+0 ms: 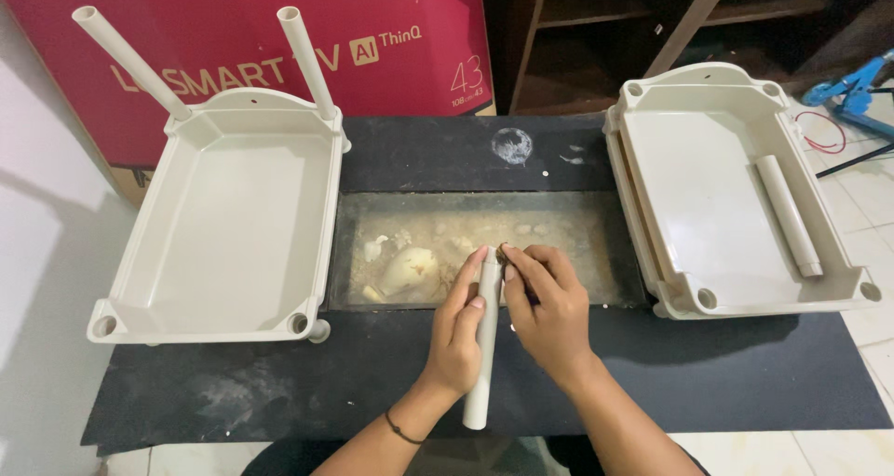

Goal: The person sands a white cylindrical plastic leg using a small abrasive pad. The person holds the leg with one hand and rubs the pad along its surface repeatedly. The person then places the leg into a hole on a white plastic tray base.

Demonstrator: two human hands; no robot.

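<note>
Gripped in the left hand [458,332], the tube [484,341] lies over the mat's [279,383] near edge, its long axis running almost straight away from the person, top end at the recess [559,229]. Right hand [549,304] pinches something small at that top end. It looks light, stiff, smooth plastic, best held mid-length.

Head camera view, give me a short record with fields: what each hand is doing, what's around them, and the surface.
left hand: left hand grips a cream plastic tube, held upright
right hand: right hand pinches a small brownish bit at the tube's top end
left side: empty tray with two tubes standing in its far corners
right side: stacked trays with a loose tube lying inside
middle: shallow basin with pale lumps
surface: black mat
</note>
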